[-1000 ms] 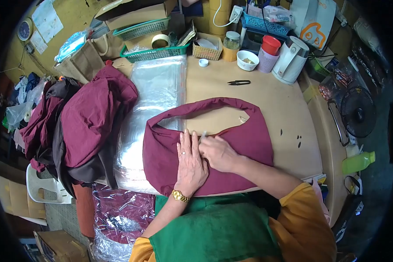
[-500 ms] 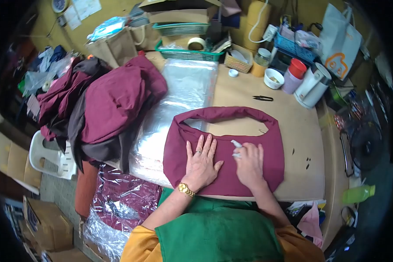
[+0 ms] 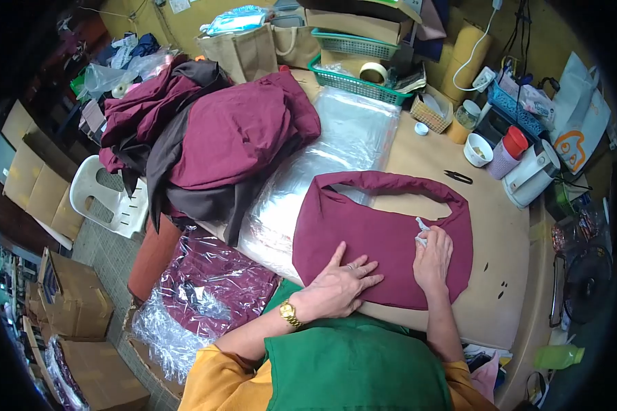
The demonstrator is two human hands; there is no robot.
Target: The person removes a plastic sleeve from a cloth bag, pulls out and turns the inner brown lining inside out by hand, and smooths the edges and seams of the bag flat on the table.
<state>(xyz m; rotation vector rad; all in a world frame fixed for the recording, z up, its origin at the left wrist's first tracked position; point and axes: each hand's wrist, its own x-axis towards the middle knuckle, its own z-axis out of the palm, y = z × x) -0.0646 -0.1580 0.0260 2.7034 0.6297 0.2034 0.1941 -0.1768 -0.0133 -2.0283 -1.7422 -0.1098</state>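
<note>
A maroon shoulder bag [image 3: 384, 243] lies flat on the table, its wide strap looped away from me. My left hand [image 3: 343, 284] rests on the bag's lower left part with fingers spread, holding nothing. My right hand [image 3: 433, 260] is on the bag's right side, below the strap, its fingers closed on a small crumpled white scrap [image 3: 421, 229]. Whether the scrap is tissue or cloth I cannot tell. Black thread snips [image 3: 458, 177] lie beyond the strap.
Stacked clear plastic bags [image 3: 349, 137] lie left of the bag, beside a heap of maroon and dark bags [image 3: 230, 130]. A white bowl [image 3: 478, 150], a red-topped lilac cup [image 3: 506, 152] and a white kettle [image 3: 531, 175] stand at right. Green baskets [image 3: 356, 82] are behind.
My left hand has shifted toward the bag's lower edge and turned rightward. My right hand remains on the bag's right side with the white scrap. The view has swung left.
</note>
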